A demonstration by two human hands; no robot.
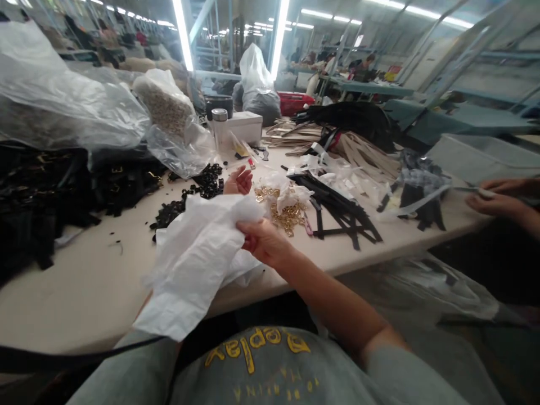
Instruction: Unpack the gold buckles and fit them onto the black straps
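Observation:
My right hand [264,241] pinches the edge of a crumpled white sheet [192,247], thin like tissue paper or soft plastic. The sheet hangs over my left forearm and hides most of it. Beyond its far edge, my left hand [239,181] shows palm up with loosely curled fingers apart; I see nothing in it. Gold metal buckles [289,216] lie in a pile just right of my hands, with white wrapping among them. To the left of my left hand is a heap of small black pieces [181,205].
Black straps [341,208] and bundled beige strips [369,152] cover the table's right side. Clear bags [164,107] and dark strap pieces [63,191] crowd the left. A lidded jar [219,132] stands at the back. Another person's hands [498,197] work at the right edge.

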